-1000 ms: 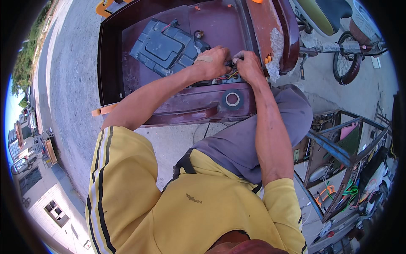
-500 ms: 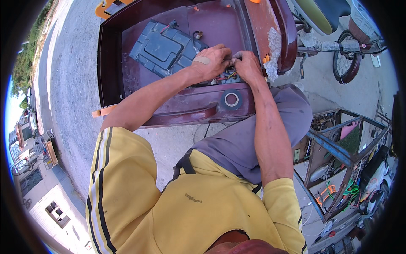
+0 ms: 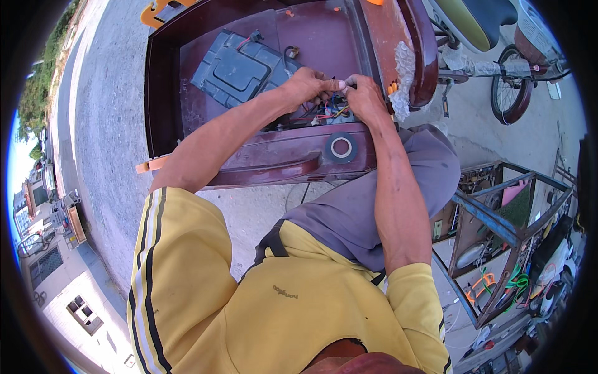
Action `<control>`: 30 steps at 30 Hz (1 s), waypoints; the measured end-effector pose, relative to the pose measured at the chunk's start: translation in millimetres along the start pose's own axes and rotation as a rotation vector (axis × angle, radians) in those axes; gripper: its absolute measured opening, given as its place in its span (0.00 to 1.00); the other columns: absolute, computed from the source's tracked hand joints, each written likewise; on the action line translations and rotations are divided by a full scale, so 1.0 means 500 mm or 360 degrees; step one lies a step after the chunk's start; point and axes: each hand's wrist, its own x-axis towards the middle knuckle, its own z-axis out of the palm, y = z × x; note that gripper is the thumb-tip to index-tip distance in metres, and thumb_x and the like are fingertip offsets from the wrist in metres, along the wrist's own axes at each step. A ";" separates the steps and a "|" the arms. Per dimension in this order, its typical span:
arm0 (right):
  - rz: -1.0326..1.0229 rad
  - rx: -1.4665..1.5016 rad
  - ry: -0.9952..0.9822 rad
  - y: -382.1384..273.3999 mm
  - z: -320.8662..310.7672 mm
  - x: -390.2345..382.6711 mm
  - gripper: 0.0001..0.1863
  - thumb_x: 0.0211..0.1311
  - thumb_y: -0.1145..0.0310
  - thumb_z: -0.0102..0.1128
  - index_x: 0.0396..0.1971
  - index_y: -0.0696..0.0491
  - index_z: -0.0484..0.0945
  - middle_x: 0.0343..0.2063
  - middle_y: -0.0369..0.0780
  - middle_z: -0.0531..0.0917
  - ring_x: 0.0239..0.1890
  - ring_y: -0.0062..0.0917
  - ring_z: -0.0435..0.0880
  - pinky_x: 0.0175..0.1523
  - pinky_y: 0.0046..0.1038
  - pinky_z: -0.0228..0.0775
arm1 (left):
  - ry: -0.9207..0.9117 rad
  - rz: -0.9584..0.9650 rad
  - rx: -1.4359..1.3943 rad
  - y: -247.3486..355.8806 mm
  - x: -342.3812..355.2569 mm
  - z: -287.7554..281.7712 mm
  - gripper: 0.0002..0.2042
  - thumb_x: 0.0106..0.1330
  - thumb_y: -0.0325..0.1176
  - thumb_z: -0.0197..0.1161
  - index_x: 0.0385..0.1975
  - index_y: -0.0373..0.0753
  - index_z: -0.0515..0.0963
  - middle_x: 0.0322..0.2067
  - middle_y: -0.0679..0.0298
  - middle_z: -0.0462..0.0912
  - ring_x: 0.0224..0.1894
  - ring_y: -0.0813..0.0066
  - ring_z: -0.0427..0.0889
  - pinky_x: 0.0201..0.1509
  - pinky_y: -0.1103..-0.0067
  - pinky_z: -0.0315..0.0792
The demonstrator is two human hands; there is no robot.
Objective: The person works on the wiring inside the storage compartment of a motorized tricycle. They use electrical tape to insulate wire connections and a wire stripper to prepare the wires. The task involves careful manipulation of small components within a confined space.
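Observation:
My left hand (image 3: 309, 87) and my right hand (image 3: 364, 96) meet at the fingertips above a bundle of coloured wires (image 3: 325, 115). Both are closed in a pinch, and whatever sits between the fingers is too small to make out. The wires, some yellow and red, lie along the near inner side of a dark red metal cargo box (image 3: 163, 93). Left of my hands, a dark grey plastic battery case (image 3: 240, 71) rests tilted on the box floor. On the near ledge lies a roll of black tape (image 3: 341, 148), just below the wires.
Crumpled bubble wrap (image 3: 404, 75) hangs on the panel to the right. A tricycle wheel (image 3: 512, 84) and a yellow and black seat (image 3: 467, 23) stand at the upper right. A rusty metal frame rack (image 3: 492, 218) with tools and cables is at the lower right.
The fingers of my left hand have turned and its thumb now reaches toward the right fingertips, baring more of the wires. My right hand stays nearly in place.

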 end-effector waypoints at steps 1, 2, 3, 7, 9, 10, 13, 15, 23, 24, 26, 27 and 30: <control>-0.0023 0.0006 0.0000 0.002 0.003 0.001 0.12 0.62 0.69 0.62 0.41 0.60 0.84 0.38 0.51 0.87 0.45 0.42 0.87 0.52 0.38 0.75 | 0.0005 0.0045 0.0092 -0.013 0.011 -0.005 0.12 0.69 0.37 0.68 0.35 0.32 0.81 0.25 0.66 0.80 0.24 0.81 0.75 0.25 0.83 0.69; -0.0046 0.0013 0.0001 0.002 0.006 0.002 0.12 0.62 0.69 0.63 0.41 0.60 0.84 0.38 0.51 0.87 0.45 0.42 0.87 0.52 0.38 0.75 | 0.0009 0.0090 0.0185 -0.028 0.021 -0.010 0.11 0.68 0.36 0.69 0.36 0.32 0.81 0.25 0.66 0.80 0.25 0.81 0.74 0.25 0.83 0.69; -0.0038 0.0033 -0.0011 0.002 0.006 0.001 0.12 0.62 0.69 0.63 0.41 0.60 0.84 0.37 0.51 0.87 0.45 0.42 0.87 0.52 0.38 0.75 | 0.0035 0.0107 0.0143 -0.031 0.023 -0.007 0.11 0.68 0.35 0.69 0.36 0.32 0.81 0.26 0.66 0.80 0.24 0.81 0.74 0.24 0.83 0.68; -0.0020 0.0056 -0.0015 0.001 0.005 -0.003 0.11 0.60 0.71 0.65 0.40 0.60 0.84 0.37 0.51 0.87 0.45 0.42 0.86 0.51 0.38 0.75 | 0.0106 0.0077 -0.0024 -0.036 0.033 0.007 0.08 0.69 0.32 0.67 0.36 0.33 0.80 0.26 0.66 0.81 0.24 0.83 0.73 0.21 0.83 0.63; -0.0029 0.0028 -0.0007 0.000 0.004 -0.004 0.11 0.60 0.71 0.66 0.40 0.60 0.84 0.36 0.51 0.87 0.44 0.42 0.86 0.51 0.38 0.75 | 0.0100 -0.0003 -0.0113 -0.035 0.036 0.012 0.06 0.69 0.30 0.65 0.35 0.34 0.80 0.26 0.66 0.81 0.23 0.83 0.71 0.20 0.83 0.61; -0.0039 0.0009 -0.0006 -0.003 0.002 -0.005 0.10 0.60 0.71 0.66 0.39 0.60 0.84 0.36 0.51 0.87 0.44 0.42 0.86 0.51 0.38 0.75 | 0.0083 -0.0051 -0.0160 -0.034 0.037 0.013 0.06 0.70 0.30 0.65 0.35 0.34 0.80 0.26 0.66 0.81 0.23 0.83 0.71 0.20 0.83 0.60; -0.0026 -0.0002 -0.0011 -0.012 -0.002 -0.009 0.10 0.59 0.71 0.66 0.39 0.60 0.84 0.36 0.50 0.87 0.44 0.41 0.86 0.51 0.37 0.75 | 0.0010 -0.0181 -0.0316 -0.029 0.040 0.013 0.04 0.70 0.28 0.63 0.35 0.34 0.79 0.27 0.65 0.80 0.21 0.82 0.68 0.20 0.82 0.59; -0.0018 0.0000 -0.0005 -0.011 -0.003 -0.009 0.10 0.59 0.72 0.66 0.38 0.60 0.84 0.36 0.50 0.87 0.44 0.40 0.87 0.51 0.37 0.75 | -0.0031 -0.0253 -0.0385 -0.022 0.038 0.013 0.04 0.70 0.27 0.63 0.35 0.34 0.79 0.27 0.64 0.80 0.20 0.81 0.67 0.19 0.81 0.58; -0.0058 -0.0035 0.0004 0.000 0.003 -0.001 0.10 0.57 0.71 0.68 0.36 0.59 0.85 0.35 0.49 0.88 0.42 0.39 0.87 0.50 0.36 0.76 | 0.0051 -0.0297 -0.0520 -0.016 0.033 0.015 0.06 0.67 0.24 0.67 0.31 0.37 0.75 0.27 0.62 0.80 0.20 0.79 0.68 0.20 0.80 0.59; -0.0044 -0.0026 0.0007 0.001 0.004 0.000 0.10 0.57 0.71 0.68 0.36 0.59 0.85 0.35 0.49 0.88 0.42 0.39 0.87 0.50 0.36 0.76 | 0.0030 -0.0271 -0.0507 -0.024 0.036 0.012 0.07 0.67 0.25 0.67 0.32 0.37 0.74 0.27 0.62 0.80 0.21 0.79 0.68 0.20 0.80 0.60; -0.0015 -0.0008 0.0011 -0.001 0.005 0.001 0.10 0.57 0.71 0.67 0.36 0.60 0.85 0.35 0.49 0.88 0.42 0.39 0.87 0.50 0.36 0.76 | -0.0010 -0.0221 -0.0482 -0.041 0.039 0.004 0.08 0.67 0.26 0.68 0.34 0.38 0.73 0.27 0.62 0.81 0.21 0.79 0.70 0.20 0.80 0.61; -0.0002 -0.0008 0.0023 0.000 0.005 0.001 0.10 0.57 0.71 0.67 0.36 0.59 0.85 0.35 0.49 0.88 0.42 0.39 0.88 0.50 0.36 0.76 | 0.0001 -0.0200 -0.0480 -0.039 0.032 0.005 0.08 0.67 0.26 0.68 0.34 0.38 0.73 0.27 0.63 0.81 0.21 0.79 0.71 0.21 0.80 0.62; 0.0042 -0.0003 0.0044 -0.007 0.001 -0.003 0.10 0.58 0.70 0.67 0.36 0.59 0.86 0.35 0.50 0.88 0.42 0.39 0.88 0.50 0.36 0.76 | 0.0044 -0.0136 -0.0468 -0.037 0.006 0.011 0.09 0.66 0.27 0.70 0.35 0.39 0.72 0.28 0.63 0.82 0.23 0.79 0.74 0.22 0.80 0.65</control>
